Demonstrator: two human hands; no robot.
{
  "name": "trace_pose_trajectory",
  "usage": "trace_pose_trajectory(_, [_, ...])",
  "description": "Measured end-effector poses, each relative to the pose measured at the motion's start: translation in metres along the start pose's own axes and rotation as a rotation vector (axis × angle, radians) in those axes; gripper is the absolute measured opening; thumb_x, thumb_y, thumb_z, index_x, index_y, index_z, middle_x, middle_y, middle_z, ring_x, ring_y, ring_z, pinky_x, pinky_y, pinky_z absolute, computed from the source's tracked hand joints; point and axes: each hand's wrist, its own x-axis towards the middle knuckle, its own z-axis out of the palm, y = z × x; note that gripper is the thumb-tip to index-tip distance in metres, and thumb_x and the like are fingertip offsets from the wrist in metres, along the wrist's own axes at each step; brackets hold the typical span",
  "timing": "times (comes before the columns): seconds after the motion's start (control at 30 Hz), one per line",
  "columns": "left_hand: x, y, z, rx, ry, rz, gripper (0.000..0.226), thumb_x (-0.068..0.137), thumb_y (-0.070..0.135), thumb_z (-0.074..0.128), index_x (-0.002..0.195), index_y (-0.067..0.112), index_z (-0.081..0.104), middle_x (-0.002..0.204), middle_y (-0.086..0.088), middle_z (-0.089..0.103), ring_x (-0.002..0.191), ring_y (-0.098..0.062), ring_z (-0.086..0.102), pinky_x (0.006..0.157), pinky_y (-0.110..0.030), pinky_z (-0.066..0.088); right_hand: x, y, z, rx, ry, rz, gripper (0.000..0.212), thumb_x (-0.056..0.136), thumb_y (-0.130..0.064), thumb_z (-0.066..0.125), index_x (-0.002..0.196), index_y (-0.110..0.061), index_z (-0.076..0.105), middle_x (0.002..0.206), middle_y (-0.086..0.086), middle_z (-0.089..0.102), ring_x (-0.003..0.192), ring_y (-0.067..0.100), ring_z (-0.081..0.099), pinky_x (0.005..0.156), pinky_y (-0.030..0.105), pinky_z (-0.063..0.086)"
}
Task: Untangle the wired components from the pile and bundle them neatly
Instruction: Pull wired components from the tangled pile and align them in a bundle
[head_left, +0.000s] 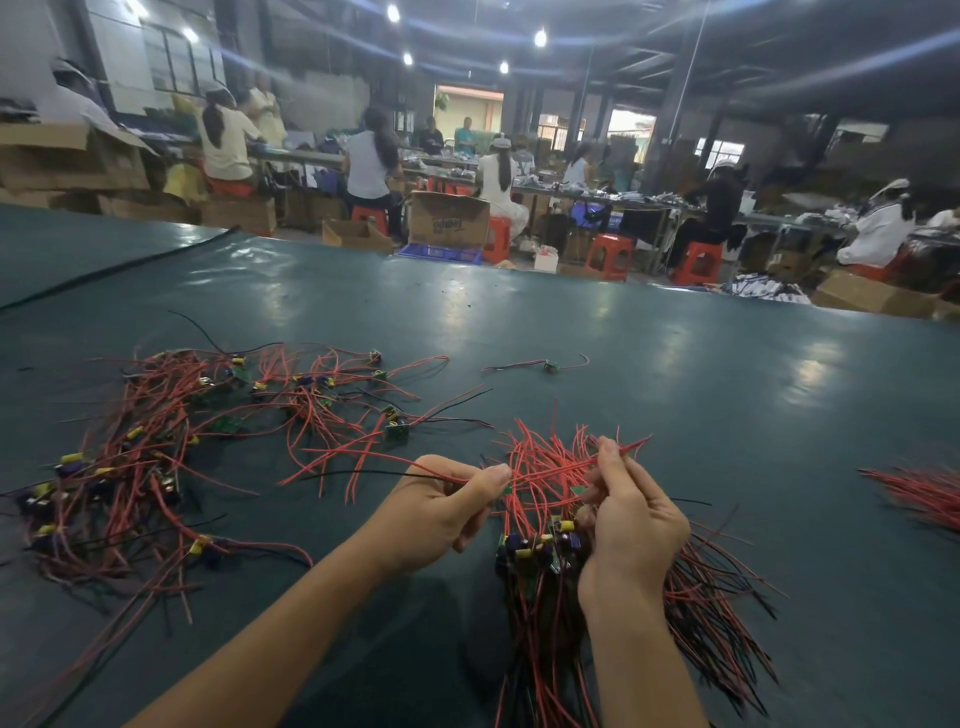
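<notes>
Left grip (441, 512) and right grip (631, 525) pinch one wire (556, 467) over a bundle (540, 597); one pile (156, 457) left, one loose part (549, 365) beyond, one far bundle (919, 493) right.

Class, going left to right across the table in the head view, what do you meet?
Tangled pile, left hand pinching a red wire, right hand gripping the bundle, loose wires at the right edge.

Dark green shiny surface (675, 395) fills near view, pale light patches on it. Long black cable (119, 267) lies across its far left part. Past far edge: open brown cardboard box (449, 218), flat blue plastic crate (441, 253) just in front of it, red plastic stools (613, 254) near by. Stacked brown cardboard boxes (72, 156) at far left. People in light tops (369, 166) sit with backs turned. Round bright ceiling lamps (540, 37) overhead.
</notes>
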Motion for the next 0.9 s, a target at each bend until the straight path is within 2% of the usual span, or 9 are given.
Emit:
trace_pose_trajectory(0.13, [-0.001, 0.000, -0.001, -0.028, -0.004, -0.004, 0.050, 0.090, 0.039, 0.054, 0.045, 0.018, 0.049, 0.046, -0.005, 0.045, 0.041, -0.015, 0.042, 0.048, -0.022, 0.038, 0.001, -0.001, -0.004, 0.096, 0.043, 0.059, 0.022, 0.086, -0.012, 0.074, 0.064, -0.015, 0.074, 0.051, -0.005, 0.057, 0.040, 0.005, 0.043, 0.035, 0.018, 0.034])
trace_pose_trajectory(0.3, [-0.001, -0.003, -0.003, -0.069, 0.049, -0.042, 0.049, 0.089, 0.045, 0.052, 0.047, 0.019, 0.056, 0.051, -0.009, 0.051, 0.044, -0.017, 0.048, 0.048, -0.021, 0.041, -0.004, -0.003, -0.004, 0.094, -0.019, 0.055, 0.018, 0.088, -0.015, 0.072, 0.069, -0.016, 0.073, 0.056, -0.004, 0.059, 0.039, 0.004, 0.040, 0.034, 0.018, 0.032])
trace_pose_trajectory(0.43, [0.001, -0.003, -0.006, -0.087, 0.077, -0.070, 0.053, 0.089, 0.055, 0.046, 0.049, 0.022, 0.058, 0.055, -0.012, 0.051, 0.047, -0.017, 0.049, 0.051, -0.023, 0.042, -0.014, 0.004, 0.005, -0.018, -0.165, 0.070, 0.031, 0.088, -0.023, 0.071, 0.057, -0.020, 0.071, 0.055, -0.005, 0.059, 0.039, 0.003, 0.038, 0.036, 0.017, 0.029])
trace_pose_trajectory(0.5, [0.001, -0.003, -0.004, -0.084, 0.074, -0.058, 0.054, 0.090, 0.054, 0.046, 0.050, 0.020, 0.056, 0.052, -0.008, 0.051, 0.047, -0.017, 0.047, 0.051, -0.024, 0.041, -0.026, 0.011, 0.012, -0.137, -0.284, 0.046, 0.029, 0.088, -0.022, 0.071, 0.060, -0.015, 0.074, 0.055, -0.003, 0.054, 0.045, 0.005, 0.038, 0.043, 0.020, 0.032])
trace_pose_trajectory(0.53, [0.000, -0.003, -0.003, -0.091, 0.066, -0.046, 0.054, 0.090, 0.054, 0.047, 0.051, 0.018, 0.057, 0.051, -0.006, 0.050, 0.046, -0.017, 0.046, 0.051, -0.023, 0.040, -0.033, 0.015, 0.015, -0.162, -0.346, 0.023, 0.027, 0.089, -0.018, 0.070, 0.063, -0.013, 0.075, 0.056, -0.002, 0.056, 0.049, 0.007, 0.044, 0.048, 0.022, 0.037])
trace_pose_trajectory(0.6, [-0.001, -0.003, -0.002, -0.108, 0.051, -0.017, 0.056, 0.089, 0.052, 0.051, 0.060, 0.005, 0.061, 0.052, -0.006, 0.050, 0.047, -0.016, 0.046, 0.049, -0.023, 0.039, -0.043, 0.020, 0.020, -0.180, -0.446, -0.008, 0.032, 0.092, -0.013, 0.065, 0.064, -0.020, 0.078, 0.060, -0.001, 0.068, 0.054, 0.007, 0.059, 0.054, 0.021, 0.048])
trace_pose_trajectory(0.67, [-0.002, -0.003, -0.002, -0.096, 0.048, 0.002, 0.061, 0.091, 0.047, 0.054, 0.070, -0.010, 0.060, 0.053, -0.008, 0.050, 0.048, -0.017, 0.046, 0.049, -0.022, 0.040, -0.047, 0.020, 0.020, -0.195, -0.484, -0.035, 0.038, 0.095, -0.014, 0.062, 0.062, -0.024, 0.078, 0.060, -0.001, 0.070, 0.055, 0.005, 0.064, 0.055, 0.017, 0.050])
trace_pose_trajectory(0.7, [-0.002, -0.003, -0.003, -0.088, 0.052, 0.004, 0.060, 0.091, 0.045, 0.054, 0.071, -0.011, 0.059, 0.054, -0.008, 0.051, 0.048, -0.016, 0.047, 0.049, -0.022, 0.040, -0.047, 0.020, 0.019, -0.205, -0.478, -0.055, 0.038, 0.095, -0.014, 0.062, 0.062, -0.024, 0.077, 0.059, -0.001, 0.070, 0.055, 0.005, 0.063, 0.056, 0.017, 0.050])
trace_pose_trajectory(0.9, [-0.003, 0.001, 0.000, -0.030, 0.054, -0.023, 0.046, 0.090, 0.044, 0.052, 0.053, 0.018, 0.060, 0.049, -0.003, 0.052, 0.047, -0.017, 0.048, 0.051, -0.025, 0.041, -0.042, 0.022, 0.017, -0.245, -0.379, -0.087, 0.030, 0.093, -0.017, 0.065, 0.066, -0.019, 0.077, 0.062, 0.003, 0.064, 0.062, 0.010, 0.054, 0.059, 0.022, 0.047])
